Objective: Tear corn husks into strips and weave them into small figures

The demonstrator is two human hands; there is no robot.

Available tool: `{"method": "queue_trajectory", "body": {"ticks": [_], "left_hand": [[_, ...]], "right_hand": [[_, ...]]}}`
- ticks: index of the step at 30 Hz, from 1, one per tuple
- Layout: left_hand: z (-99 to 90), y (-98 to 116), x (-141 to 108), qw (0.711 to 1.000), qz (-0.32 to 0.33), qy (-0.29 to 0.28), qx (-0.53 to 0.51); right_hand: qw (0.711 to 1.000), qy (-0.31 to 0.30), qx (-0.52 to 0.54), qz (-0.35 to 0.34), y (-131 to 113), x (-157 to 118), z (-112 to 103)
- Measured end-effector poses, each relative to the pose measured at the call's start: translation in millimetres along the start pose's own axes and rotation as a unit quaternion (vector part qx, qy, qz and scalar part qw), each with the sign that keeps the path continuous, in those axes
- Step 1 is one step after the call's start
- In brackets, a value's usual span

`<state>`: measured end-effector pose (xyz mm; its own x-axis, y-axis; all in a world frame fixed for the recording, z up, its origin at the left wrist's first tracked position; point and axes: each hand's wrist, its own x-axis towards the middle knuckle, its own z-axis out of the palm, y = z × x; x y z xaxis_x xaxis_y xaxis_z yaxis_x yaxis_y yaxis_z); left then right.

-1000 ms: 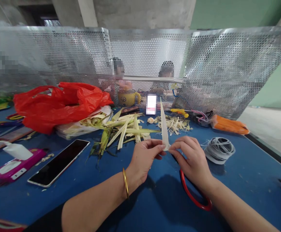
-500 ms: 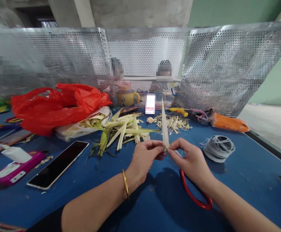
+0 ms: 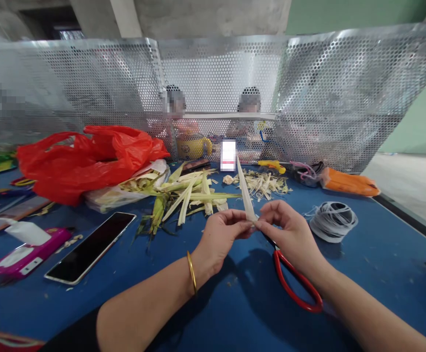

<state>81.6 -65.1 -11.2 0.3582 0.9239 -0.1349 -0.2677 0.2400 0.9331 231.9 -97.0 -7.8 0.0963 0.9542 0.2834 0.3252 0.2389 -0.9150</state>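
A pale, pointed strip of corn husk stands up between my hands, its tip leaning left. My left hand is closed, pinching the husk's lower end between thumb and fingers. At the same end, my right hand has its thumb and index finger on the husk, its other fingers curled. Beneath my right hand lie red-handled scissors on the blue table, their blades partly hidden. Beyond my hands are a pile of loose corn husks and a heap of husk scraps.
A red plastic bag, a smartphone and a purple power strip lie to the left. To the right sit a ball of grey string and an orange packet. A perforated metal screen stands behind; people sit beyond it.
The husk strip has tilted left from nearly upright. My right hand's fingers have lifted slightly and shifted, uncovering more of the scissors. My left hand keeps its pinch.
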Motion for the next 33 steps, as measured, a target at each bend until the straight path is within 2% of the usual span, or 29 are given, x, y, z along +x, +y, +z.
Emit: {"method": "queue_trajectory", "body": {"ticks": [4, 7, 11, 14, 26, 29, 33], "left_hand": [[-1.8, 4.3, -0.7, 0.998, 0.011, -0.003, 0.063], [-3.2, 8.2, -1.3, 0.998, -0.002, -0.002, 0.06], [-4.0, 11.2, -2.5, 0.999, -0.033, -0.009, 0.008], [-3.5, 11.9, -3.9, 0.998, -0.05, -0.024, -0.017], [-3.8, 12.8, -5.0, 0.991, -0.125, -0.023, -0.043], [-2.2, 9.2, -5.9, 0.996, -0.085, -0.022, -0.026], [1.3, 4.7, -6.7, 1.0, -0.012, 0.004, 0.006]], "right_hand": [[0.999, -0.007, -0.017, -0.033, 0.2, 0.7, -1.7], [0.987, -0.003, -0.098, -0.128, -1.1, -0.3, -6.2], [0.932, -0.013, -0.228, -0.282, -3.0, -1.7, -10.7], [0.898, -0.014, -0.28, -0.338, -2.9, -2.2, -10.2], [0.901, -0.017, -0.273, -0.336, -2.6, -0.3, -9.5], [0.912, -0.011, -0.274, -0.306, -2.7, -1.8, -6.5], [0.944, -0.001, -0.246, -0.222, -2.3, -4.9, -1.6]]}}
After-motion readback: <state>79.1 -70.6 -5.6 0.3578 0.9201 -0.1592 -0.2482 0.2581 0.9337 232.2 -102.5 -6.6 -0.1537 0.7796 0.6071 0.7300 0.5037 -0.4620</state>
